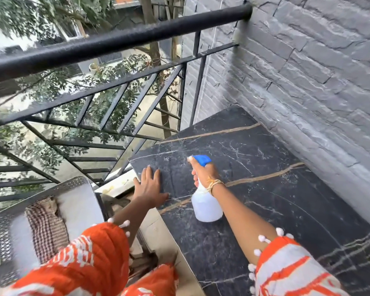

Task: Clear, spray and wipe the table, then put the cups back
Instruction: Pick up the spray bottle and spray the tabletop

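A black marble table (265, 189) with gold and white veins fills the lower right, set against a grey stone wall. My right hand (203, 171) grips the neck of a translucent spray bottle (206, 205) with a blue trigger head (201, 160), held above the table top and pointing away from me. My left hand (150, 186) lies flat with straight fingers on the table's left edge. No cups are in view.
A grey perforated metal chair (73, 199) stands at the lower left with a checked cloth (46, 227) lying on its seat. A black metal railing (115, 41) runs across the far side, with trees below. The grey stone wall (308, 71) bounds the right.
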Motion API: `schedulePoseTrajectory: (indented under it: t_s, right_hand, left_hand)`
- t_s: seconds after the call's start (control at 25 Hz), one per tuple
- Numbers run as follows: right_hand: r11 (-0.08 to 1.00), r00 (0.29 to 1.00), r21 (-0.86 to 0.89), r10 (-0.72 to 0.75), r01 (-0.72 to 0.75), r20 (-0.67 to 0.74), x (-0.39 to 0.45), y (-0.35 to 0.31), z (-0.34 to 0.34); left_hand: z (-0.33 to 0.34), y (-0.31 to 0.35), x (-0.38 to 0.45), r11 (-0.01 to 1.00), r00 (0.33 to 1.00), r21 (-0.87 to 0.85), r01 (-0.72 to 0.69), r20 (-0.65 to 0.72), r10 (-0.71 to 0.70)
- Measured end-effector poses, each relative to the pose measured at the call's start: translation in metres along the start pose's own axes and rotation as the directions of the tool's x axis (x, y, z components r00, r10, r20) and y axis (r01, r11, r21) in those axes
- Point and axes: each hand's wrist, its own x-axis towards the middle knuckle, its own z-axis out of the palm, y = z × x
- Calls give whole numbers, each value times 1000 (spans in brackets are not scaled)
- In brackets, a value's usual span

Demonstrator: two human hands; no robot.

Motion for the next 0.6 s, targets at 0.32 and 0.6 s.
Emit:
schedulePoseTrajectory:
  t_s: [0.32,0.6]
  right_hand:
    - [994,999,-110,-19,16,-32,30,-25,-46]
    - [996,991,-90,-4,-8,-132,49,-26,-118]
  left_hand:
    - [7,14,9,993,991,19,-120,-59,121]
    - [10,70,18,962,960,6,-274,-63,274]
